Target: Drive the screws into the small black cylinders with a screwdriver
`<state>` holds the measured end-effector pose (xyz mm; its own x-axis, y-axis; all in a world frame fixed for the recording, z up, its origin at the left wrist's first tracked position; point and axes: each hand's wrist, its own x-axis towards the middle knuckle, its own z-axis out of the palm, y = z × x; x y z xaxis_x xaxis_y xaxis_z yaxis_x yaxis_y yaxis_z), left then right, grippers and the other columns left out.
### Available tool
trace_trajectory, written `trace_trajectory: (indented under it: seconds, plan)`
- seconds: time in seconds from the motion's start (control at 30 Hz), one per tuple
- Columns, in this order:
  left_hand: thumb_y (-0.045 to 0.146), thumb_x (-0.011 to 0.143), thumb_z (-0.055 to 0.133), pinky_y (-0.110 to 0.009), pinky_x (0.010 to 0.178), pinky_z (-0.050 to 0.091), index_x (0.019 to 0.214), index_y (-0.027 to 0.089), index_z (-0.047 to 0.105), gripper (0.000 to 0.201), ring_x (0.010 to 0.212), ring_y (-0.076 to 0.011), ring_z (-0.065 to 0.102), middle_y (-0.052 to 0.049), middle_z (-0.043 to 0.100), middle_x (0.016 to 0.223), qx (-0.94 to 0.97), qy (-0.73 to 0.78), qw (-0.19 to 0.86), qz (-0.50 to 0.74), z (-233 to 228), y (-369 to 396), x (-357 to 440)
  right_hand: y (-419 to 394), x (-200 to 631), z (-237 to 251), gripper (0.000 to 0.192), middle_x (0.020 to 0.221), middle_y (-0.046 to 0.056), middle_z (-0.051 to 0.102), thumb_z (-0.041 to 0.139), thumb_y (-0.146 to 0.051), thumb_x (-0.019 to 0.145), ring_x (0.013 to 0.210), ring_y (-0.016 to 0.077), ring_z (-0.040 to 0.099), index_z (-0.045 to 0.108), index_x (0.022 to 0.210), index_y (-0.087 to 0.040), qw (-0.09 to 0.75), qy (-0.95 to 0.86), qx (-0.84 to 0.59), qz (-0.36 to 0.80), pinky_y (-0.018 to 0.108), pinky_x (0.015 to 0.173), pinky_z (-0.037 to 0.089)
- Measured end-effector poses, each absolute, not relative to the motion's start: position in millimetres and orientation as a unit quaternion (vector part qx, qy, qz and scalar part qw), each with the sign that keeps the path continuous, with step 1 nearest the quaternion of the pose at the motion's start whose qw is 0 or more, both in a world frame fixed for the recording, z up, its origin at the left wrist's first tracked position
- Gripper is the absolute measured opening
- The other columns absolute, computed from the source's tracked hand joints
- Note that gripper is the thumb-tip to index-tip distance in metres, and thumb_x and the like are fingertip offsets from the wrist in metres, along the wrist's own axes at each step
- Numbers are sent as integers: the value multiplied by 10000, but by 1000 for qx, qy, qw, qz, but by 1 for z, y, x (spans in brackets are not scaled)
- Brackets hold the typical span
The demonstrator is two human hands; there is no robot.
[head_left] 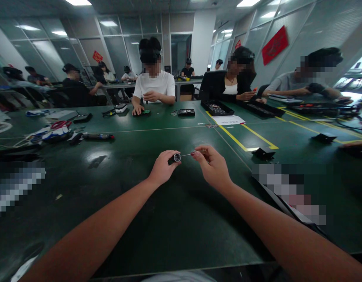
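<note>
My left hand (164, 167) is closed around a short black cylinder (177, 157) whose round, silver-rimmed end faces me. What lies inside that end is too small to make out. From the right, my right hand (213, 166) pinches a thin screwdriver (186, 155) by its small reddish handle. The slim metal shaft points left, and its tip meets the side of the cylinder; whether it sits in a screw I cannot tell. Both hands are raised a little above the green table (169, 223).
Cables (55, 133) and a dark pen-like tool (98, 136) lie at left. Small black parts (263, 153) and a sheet-like blurred item (289, 196) are at right. Across the table stand black trays (216, 108), near yellow tape lines (228, 133). Several people work opposite.
</note>
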<state>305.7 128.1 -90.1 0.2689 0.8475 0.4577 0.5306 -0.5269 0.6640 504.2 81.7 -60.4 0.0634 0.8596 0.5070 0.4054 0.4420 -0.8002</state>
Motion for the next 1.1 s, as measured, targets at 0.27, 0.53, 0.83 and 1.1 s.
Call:
trace_trajectory:
  seconds: [0.27, 0.53, 0.83, 1.1]
  plan:
    - [173, 867, 726, -514, 1132, 384, 1228, 275, 676, 378, 1249, -276, 569, -60, 668, 1279, 758, 483, 197, 391, -91, 128, 305, 80, 502, -58, 199, 921, 49, 763, 578, -376, 941, 845, 213, 728, 657, 1039, -221, 510, -678, -490, 201, 364, 785, 541]
    - [177, 886, 701, -449, 1091, 433, 1249, 244, 656, 372, 1215, -248, 579, -59, 669, 1268, 738, 487, 229, 408, -90, 127, 304, 78, 502, -55, 218, 834, 38, 758, 538, -388, 967, 783, 211, 731, 652, 1026, -212, 504, -673, -512, 174, 349, 758, 527]
    - [183, 886, 697, -466, 1069, 442, 1225, 252, 668, 347, 1185, -260, 584, -58, 683, 1217, 752, 473, 231, 398, -88, 125, 303, 77, 503, -53, 217, 791, 32, 755, 533, -389, 966, 757, 220, 738, 640, 1054, -222, 488, -682, -513, 183, 341, 710, 524]
    - [165, 867, 724, -443, 1078, 428, 1209, 233, 678, 351, 1175, -251, 589, -59, 690, 1216, 756, 465, 227, 402, -92, 128, 304, 75, 501, -52, 182, 755, 16, 741, 529, -352, 962, 717, 206, 724, 633, 1029, -219, 487, -690, -509, 163, 330, 709, 512]
